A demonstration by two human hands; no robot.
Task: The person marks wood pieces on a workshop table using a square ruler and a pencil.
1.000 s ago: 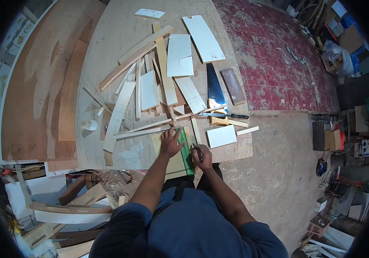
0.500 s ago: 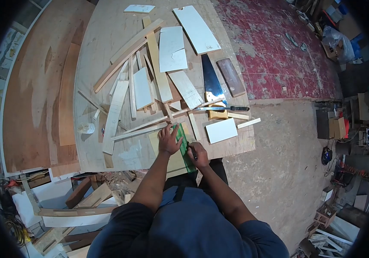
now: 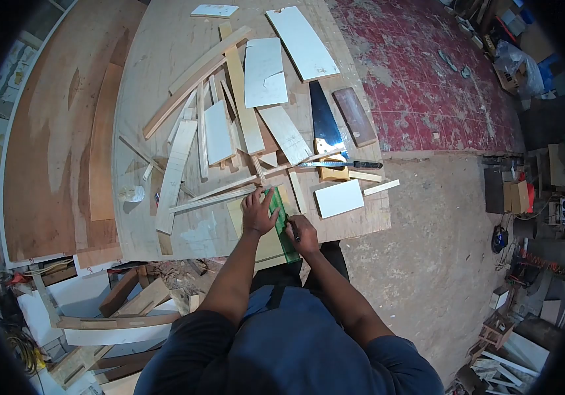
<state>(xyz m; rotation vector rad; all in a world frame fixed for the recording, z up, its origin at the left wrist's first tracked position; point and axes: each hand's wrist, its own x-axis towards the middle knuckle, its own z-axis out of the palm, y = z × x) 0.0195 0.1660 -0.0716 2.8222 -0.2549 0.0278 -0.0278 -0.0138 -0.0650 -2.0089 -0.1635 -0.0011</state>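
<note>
Pressing flat with fingers spread, the left hand (image 3: 257, 216) holds the green ruler (image 3: 281, 224) down on a pale wood board (image 3: 266, 247) at the near edge of the counter (image 3: 164, 46). The right hand (image 3: 303, 236) is closed around a pencil (image 3: 293, 230), its tip just beside the ruler's right edge. Near them lie a white panel (image 3: 338, 198), thin wood strips (image 3: 213, 197), and a hand saw (image 3: 326, 128) farther back.

Left hand (image 3: 257, 214) spread flat on a green ruler (image 3: 282, 224) over a pale board (image 3: 266, 247), right hand (image 3: 303, 235) gripping what looks like a pencil at the ruler's edge, handsaw (image 3: 325, 128) and wood offcuts (image 3: 230, 125) scattered across the plywood bench (image 3: 157, 52)
</note>
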